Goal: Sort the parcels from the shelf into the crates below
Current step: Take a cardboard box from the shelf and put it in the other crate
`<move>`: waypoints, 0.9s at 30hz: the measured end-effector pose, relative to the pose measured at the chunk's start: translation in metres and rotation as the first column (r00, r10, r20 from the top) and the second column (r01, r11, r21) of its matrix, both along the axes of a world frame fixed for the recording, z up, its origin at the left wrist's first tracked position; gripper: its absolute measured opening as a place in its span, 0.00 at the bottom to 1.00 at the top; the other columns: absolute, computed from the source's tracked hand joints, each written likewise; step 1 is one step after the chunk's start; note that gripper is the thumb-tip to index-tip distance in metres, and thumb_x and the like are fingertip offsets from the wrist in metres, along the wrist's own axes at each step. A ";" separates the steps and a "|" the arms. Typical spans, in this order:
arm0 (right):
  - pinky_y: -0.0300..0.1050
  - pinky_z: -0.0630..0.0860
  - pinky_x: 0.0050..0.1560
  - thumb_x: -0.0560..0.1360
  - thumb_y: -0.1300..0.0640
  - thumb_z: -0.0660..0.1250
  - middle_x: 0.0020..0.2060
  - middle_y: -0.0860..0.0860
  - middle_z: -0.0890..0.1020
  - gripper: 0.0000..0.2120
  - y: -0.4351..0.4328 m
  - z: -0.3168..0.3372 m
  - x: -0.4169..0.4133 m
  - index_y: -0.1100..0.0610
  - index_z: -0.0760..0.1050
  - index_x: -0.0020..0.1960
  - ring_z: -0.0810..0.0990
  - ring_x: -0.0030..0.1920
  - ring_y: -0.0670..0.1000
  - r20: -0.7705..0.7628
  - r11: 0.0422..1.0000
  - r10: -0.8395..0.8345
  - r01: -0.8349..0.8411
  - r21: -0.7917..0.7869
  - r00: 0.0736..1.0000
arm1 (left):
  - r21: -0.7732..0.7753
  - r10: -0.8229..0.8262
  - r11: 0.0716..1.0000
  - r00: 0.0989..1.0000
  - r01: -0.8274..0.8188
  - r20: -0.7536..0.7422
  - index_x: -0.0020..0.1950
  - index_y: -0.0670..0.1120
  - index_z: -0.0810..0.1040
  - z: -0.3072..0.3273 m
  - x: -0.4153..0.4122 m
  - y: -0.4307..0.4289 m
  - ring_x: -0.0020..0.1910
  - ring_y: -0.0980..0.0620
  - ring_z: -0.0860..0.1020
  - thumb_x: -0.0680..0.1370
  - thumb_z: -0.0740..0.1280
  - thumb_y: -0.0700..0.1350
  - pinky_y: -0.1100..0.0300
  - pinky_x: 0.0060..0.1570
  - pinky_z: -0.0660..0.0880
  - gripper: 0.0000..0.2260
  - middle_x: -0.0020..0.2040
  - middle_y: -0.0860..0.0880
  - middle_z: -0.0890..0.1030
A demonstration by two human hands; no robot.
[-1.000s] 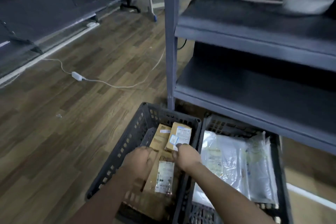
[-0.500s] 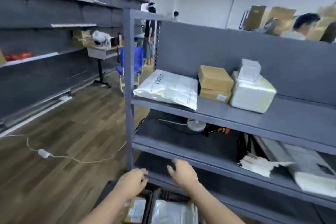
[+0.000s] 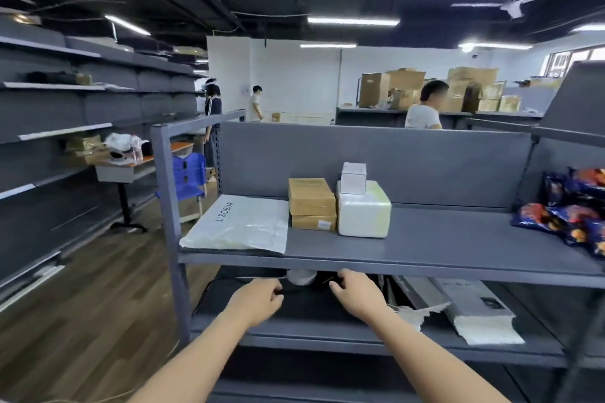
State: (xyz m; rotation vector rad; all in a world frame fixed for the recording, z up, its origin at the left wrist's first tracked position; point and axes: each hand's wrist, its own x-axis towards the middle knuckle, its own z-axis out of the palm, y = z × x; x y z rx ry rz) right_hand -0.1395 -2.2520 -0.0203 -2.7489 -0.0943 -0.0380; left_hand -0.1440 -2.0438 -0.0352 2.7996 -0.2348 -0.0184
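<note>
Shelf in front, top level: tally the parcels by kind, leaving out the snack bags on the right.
White poly mailer: 1
Brown cardboard boxes: 2
White foam box: 1
Small white box: 1
Total: 5

Top shelf [image 3: 442,239] inventory: one white mailer bag [image 3: 239,226], two brown cartons [image 3: 311,198], one white foam box [image 3: 365,214], one small white box [image 3: 353,177]. Hands: one left hand [image 3: 253,303], one right hand [image 3: 355,296].

Cool light falls from fluorescent tubes [image 3: 353,21] at 12 o'clock on a dark ceiling, and the white far wall [image 3: 294,75] glares. Deep shadow lies under the top shelf [image 3: 425,239] (detail there is lost). Wide-angle distortion bows the edges at 9 and 3 o'clock. Distant figures look soft.
</note>
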 end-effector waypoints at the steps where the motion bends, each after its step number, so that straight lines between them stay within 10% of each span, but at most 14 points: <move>1: 0.46 0.72 0.49 0.80 0.48 0.56 0.58 0.55 0.79 0.16 -0.004 0.002 0.006 0.58 0.72 0.58 0.77 0.58 0.56 0.002 1.000 -0.012 0.012 -0.004 1.000 | -0.007 -0.004 1.000 1.000 0.005 0.021 0.66 0.50 0.73 0.006 0.008 -0.005 0.59 0.50 0.77 0.80 0.58 0.51 0.57 0.57 0.73 0.16 0.61 0.50 0.79; 8: 0.48 0.71 0.62 0.80 0.48 0.56 0.67 0.56 0.74 0.24 -0.016 0.021 0.077 0.58 0.64 0.72 0.73 0.66 0.55 0.000 0.996 -0.080 0.080 0.030 0.997 | -0.026 0.001 1.000 0.998 0.001 0.058 0.64 0.46 0.73 0.033 0.100 -0.025 0.59 0.46 0.76 0.80 0.57 0.51 0.55 0.55 0.72 0.16 0.62 0.47 0.78; 27: 0.49 0.71 0.60 0.79 0.52 0.58 0.63 0.60 0.74 0.22 0.010 0.042 0.283 0.64 0.65 0.68 0.73 0.63 0.59 -0.001 0.977 -0.155 0.154 0.147 0.988 | -0.187 0.067 0.981 0.997 -0.059 0.039 0.70 0.45 0.66 0.045 0.318 -0.036 0.62 0.43 0.74 0.81 0.56 0.55 0.49 0.59 0.74 0.21 0.65 0.44 0.75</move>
